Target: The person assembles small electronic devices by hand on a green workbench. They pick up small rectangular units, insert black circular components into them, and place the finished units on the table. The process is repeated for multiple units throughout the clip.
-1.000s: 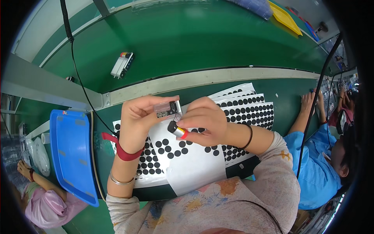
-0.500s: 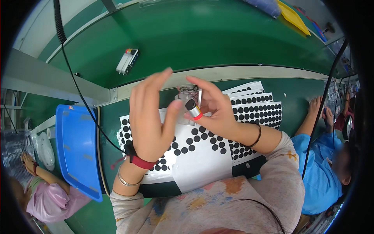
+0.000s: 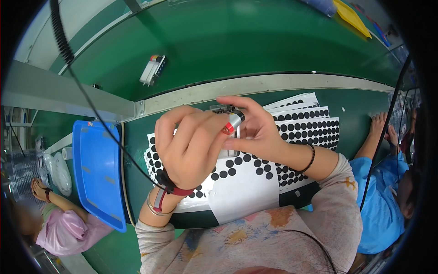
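far green surface [image 3: 246,45] was spread across the top, bordered by a pale rail [image 3: 269,83]. dotted white sheets [image 3: 305,132] were stacked loosely on the near bench, fanned at the upper right. blue tray [image 3: 96,171] was placed left of them. left hand [image 3: 189,141] and right hand [image 3: 258,130] were brought together above the sheets. a white unit [image 3: 151,71] was left tilted on the far surface (red-ended part on it too). clear case [image 3: 230,150], partly hidden, was clamped between right thumb and fingers. black-silver-red cylinder [image 3: 235,119] was pinched by left fingertips, its red end toward them, close against the case.
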